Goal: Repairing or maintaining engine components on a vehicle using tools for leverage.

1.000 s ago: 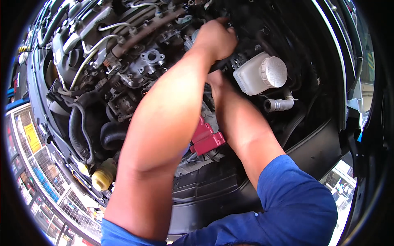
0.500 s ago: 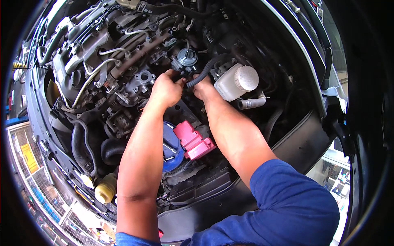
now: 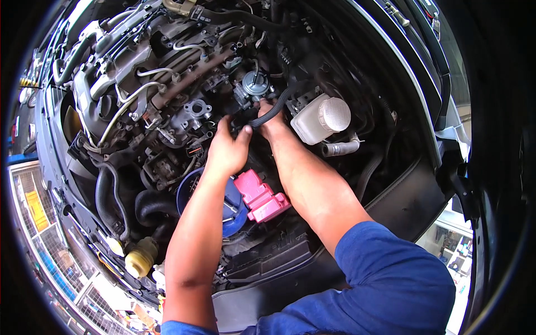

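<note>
From my remote feed I see the left hand [image 3: 228,152], its thumb beside the lower end of a black rubber hose [image 3: 286,101]; the right hand [image 3: 270,124] reaches behind that hose, just below a round silver diaphragm valve [image 3: 255,84]; I can't tell what either grips; a white fluid reservoir [image 3: 308,120] stands rightward; a pink plastic cover [image 3: 260,195] sits beside a blue round tub [image 3: 235,211].

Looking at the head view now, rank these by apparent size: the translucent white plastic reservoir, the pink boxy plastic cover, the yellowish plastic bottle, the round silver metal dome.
1. White plastic reservoir and pink plastic cover: too alike to rank
2. Yellowish plastic bottle
3. Silver metal dome
</note>
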Demonstrator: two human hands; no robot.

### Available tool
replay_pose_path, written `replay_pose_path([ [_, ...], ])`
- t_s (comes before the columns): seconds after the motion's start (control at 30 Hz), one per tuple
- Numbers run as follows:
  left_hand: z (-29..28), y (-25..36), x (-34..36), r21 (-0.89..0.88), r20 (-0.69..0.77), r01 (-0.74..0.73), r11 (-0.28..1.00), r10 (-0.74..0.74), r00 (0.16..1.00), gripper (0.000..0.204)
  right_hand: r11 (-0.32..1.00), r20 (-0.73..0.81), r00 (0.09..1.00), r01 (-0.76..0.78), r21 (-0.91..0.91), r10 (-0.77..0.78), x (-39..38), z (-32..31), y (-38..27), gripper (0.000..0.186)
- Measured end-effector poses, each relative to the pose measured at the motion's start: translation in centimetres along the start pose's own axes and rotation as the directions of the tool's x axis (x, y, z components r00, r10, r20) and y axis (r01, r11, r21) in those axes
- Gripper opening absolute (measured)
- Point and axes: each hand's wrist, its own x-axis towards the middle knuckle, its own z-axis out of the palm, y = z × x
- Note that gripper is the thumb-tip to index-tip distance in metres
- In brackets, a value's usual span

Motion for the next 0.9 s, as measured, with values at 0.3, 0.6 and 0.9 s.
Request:
replay_pose_path([
  [0.3, -9.6, -4.7, -15.9, 0.057, -0.176, -0.304, 0.951, 0.309, 0.935, 0.044, 0.956, 0.150, 0.980, -0.161, 0.244, 0.127, 1.0, 0.2, -1.7, 0.015],
  [0.6, -14.0, -10.4, -25.5, 0.244, -0.394, -0.149, 0.958, 0.238, 0.888, 0.037, 0.941, 0.086, 0.976, 0.214, -0.261, -0.198, 2.0, 0.0, 0.1, 0.072],
  [0.9, -15.4, -14.7, -30.0, 0.407, -0.640, -0.009, 0.913, 0.292, 0.711, 0.032, 0.951, 0.308, 0.935, 0.242, -0.193, -0.176, 1.0, -0.1, -0.3, 0.034],
])
